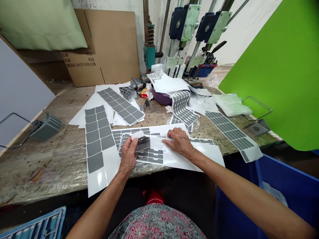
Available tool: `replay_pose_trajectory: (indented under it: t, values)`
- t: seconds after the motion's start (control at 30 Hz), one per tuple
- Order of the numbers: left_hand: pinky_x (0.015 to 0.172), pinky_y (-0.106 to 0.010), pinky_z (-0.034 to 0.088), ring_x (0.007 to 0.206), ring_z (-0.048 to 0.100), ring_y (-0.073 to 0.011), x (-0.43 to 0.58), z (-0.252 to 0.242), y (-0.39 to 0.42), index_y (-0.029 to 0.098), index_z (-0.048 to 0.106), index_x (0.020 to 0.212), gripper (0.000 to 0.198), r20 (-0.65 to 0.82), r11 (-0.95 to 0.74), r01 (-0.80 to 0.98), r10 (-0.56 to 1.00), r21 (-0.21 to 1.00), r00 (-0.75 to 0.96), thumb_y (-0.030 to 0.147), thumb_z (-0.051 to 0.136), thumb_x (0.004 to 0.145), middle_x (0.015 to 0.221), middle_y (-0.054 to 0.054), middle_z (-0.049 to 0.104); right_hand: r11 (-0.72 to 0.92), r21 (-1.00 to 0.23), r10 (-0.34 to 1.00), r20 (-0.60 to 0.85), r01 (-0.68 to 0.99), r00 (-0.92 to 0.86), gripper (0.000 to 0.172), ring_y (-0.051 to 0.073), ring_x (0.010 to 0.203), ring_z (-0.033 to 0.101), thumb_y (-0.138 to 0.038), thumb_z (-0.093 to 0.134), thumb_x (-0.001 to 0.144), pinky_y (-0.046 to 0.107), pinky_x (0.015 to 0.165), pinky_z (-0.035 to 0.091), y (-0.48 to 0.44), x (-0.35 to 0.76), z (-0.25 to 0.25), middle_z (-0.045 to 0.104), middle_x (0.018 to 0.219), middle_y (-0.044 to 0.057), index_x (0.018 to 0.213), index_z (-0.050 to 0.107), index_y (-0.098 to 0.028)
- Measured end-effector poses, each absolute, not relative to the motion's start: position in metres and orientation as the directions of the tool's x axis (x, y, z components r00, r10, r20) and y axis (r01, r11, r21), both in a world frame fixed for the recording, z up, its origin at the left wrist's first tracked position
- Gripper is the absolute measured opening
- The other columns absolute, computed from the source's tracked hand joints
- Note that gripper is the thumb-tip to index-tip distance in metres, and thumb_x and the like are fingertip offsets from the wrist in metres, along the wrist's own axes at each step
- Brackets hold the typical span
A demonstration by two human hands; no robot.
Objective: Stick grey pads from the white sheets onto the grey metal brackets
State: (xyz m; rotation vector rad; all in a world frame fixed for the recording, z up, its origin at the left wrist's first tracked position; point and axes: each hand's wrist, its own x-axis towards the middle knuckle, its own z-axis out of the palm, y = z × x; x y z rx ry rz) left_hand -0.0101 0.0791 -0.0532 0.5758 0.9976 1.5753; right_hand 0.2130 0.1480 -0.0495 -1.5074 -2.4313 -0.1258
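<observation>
My left hand (pixel 129 155) is closed on a bent grey metal bracket (pixel 143 145), which has a whitish face at its top. Fingers and thumb grip its left side, just above the sticker sheets. On the white backing sheet (pixel 179 156) of grey stickers lies my right hand (pixel 181 142). Its thumb and forefinger are apart, with the fingertips touching the sheet beside a thin row of grey stickers (pixel 201 141). Whether a sticker edge is under those fingertips cannot be made out. More notched grey stickers (pixel 152 156) show below the bracket.
Sticker sheets lie left (pixel 99 132) and right (pixel 230 132). Behind are loose brackets (pixel 128 93), a purple bowl (pixel 161 97) under paper, and presses (pixel 184 26). Stacked brackets (pixel 47 126) hang at the left edge. A blue bin (pixel 289 176) stands below right.
</observation>
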Motion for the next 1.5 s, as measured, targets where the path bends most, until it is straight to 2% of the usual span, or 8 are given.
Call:
replay_pose_trajectory:
  t: [0.33, 0.5, 0.7, 0.77, 0.87, 1.1, 1.33, 1.5]
  values:
    - [0.067, -0.022, 0.051, 0.072, 0.068, -0.0134, -0.01, -0.053, 0.078, 0.018, 0.065, 0.09, 0.035, -0.137, -0.019, -0.551, 0.961, 0.835, -0.242, 0.041, 0.081, 0.068, 0.086, 0.0, 0.074, 0.438, -0.136, 0.899, 0.074, 0.889, -0.432, 0.03, 0.023, 0.075, 0.06, -0.046, 0.064, 0.088, 0.028, 0.065, 0.032, 0.154, 0.207, -0.03, 0.068, 0.081, 0.007, 0.1, 0.061, -0.019]
    - [0.063, -0.022, 0.051, 0.071, 0.068, -0.0144, -0.009, -0.05, 0.077, 0.016, 0.066, 0.095, 0.037, -0.142, -0.012, -0.548, 0.961, 0.837, -0.238, 0.039, 0.08, 0.069, 0.085, -0.001, 0.074, 0.488, -0.206, 0.857, -0.072, 0.848, -0.511, 0.018, 0.021, 0.067, 0.06, -0.037, 0.061, 0.091, 0.026, 0.058, 0.031, 0.16, 0.203, -0.017, 0.064, 0.065, 0.004, 0.086, 0.065, -0.02]
    - [0.057, -0.019, 0.048, 0.062, 0.064, -0.0108, -0.013, -0.039, 0.077, 0.017, 0.063, 0.09, 0.034, -0.141, -0.018, -0.536, 0.957, 0.844, -0.255, 0.039, 0.08, 0.07, 0.077, 0.002, 0.071, 0.451, -0.346, 0.809, -0.232, 0.823, -0.54, 0.031, 0.014, 0.056, 0.051, -0.033, 0.056, 0.089, 0.023, 0.053, 0.034, 0.173, 0.196, -0.006, 0.056, 0.057, -0.002, 0.062, 0.058, -0.019]
    - [0.056, -0.019, 0.048, 0.06, 0.063, -0.0102, -0.015, -0.036, 0.078, 0.018, 0.063, 0.09, 0.033, -0.134, -0.024, -0.525, 0.956, 0.85, -0.261, 0.039, 0.079, 0.07, 0.076, 0.003, 0.07, 0.43, -0.373, 0.8, -0.265, 0.822, -0.539, 0.034, 0.012, 0.051, 0.047, -0.034, 0.053, 0.09, 0.023, 0.05, 0.034, 0.171, 0.193, -0.009, 0.051, 0.054, -0.003, 0.06, 0.056, -0.019]
    - [0.059, -0.022, 0.05, 0.063, 0.064, -0.0117, -0.015, -0.037, 0.082, 0.018, 0.064, 0.091, 0.033, -0.115, -0.023, -0.499, 0.963, 0.866, -0.244, 0.041, 0.078, 0.072, 0.079, 0.001, 0.07, 0.431, -0.386, 0.798, -0.259, 0.816, -0.544, 0.032, 0.013, 0.055, 0.05, -0.036, 0.051, 0.091, 0.023, 0.052, 0.035, 0.161, 0.188, -0.015, 0.056, 0.06, -0.002, 0.065, 0.057, -0.019]
    - [0.072, -0.028, 0.052, 0.073, 0.065, -0.016, -0.013, -0.061, 0.089, 0.018, 0.065, 0.091, 0.036, -0.085, -0.021, -0.422, 0.969, 0.906, -0.23, 0.045, 0.077, 0.071, 0.08, 0.0, 0.069, 0.398, -0.282, 0.862, -0.211, 0.873, -0.461, 0.026, 0.018, 0.064, 0.059, -0.043, 0.052, 0.092, 0.025, 0.055, 0.035, 0.143, 0.217, -0.014, 0.067, 0.073, 0.004, 0.09, 0.063, -0.02]
    - [0.073, -0.028, 0.051, 0.074, 0.063, -0.0162, -0.016, -0.07, 0.089, 0.018, 0.063, 0.086, 0.034, -0.062, -0.03, -0.366, 0.97, 0.93, -0.236, 0.045, 0.077, 0.071, 0.076, 0.002, 0.066, 0.343, -0.082, 0.925, -0.146, 0.936, -0.351, 0.029, 0.026, 0.071, 0.065, -0.048, 0.059, 0.089, 0.027, 0.056, 0.032, 0.118, 0.264, -0.017, 0.071, 0.075, 0.009, 0.092, 0.063, -0.019]
    - [0.072, -0.027, 0.05, 0.075, 0.063, -0.0168, -0.014, -0.069, 0.09, 0.018, 0.065, 0.088, 0.034, -0.044, -0.036, -0.331, 0.972, 0.943, -0.233, 0.045, 0.077, 0.071, 0.078, 0.0, 0.067, 0.32, -0.033, 0.947, -0.03, 0.947, -0.321, 0.023, 0.024, 0.072, 0.066, -0.041, 0.057, 0.092, 0.027, 0.06, 0.032, 0.11, 0.267, -0.026, 0.071, 0.074, 0.008, 0.086, 0.061, -0.02]
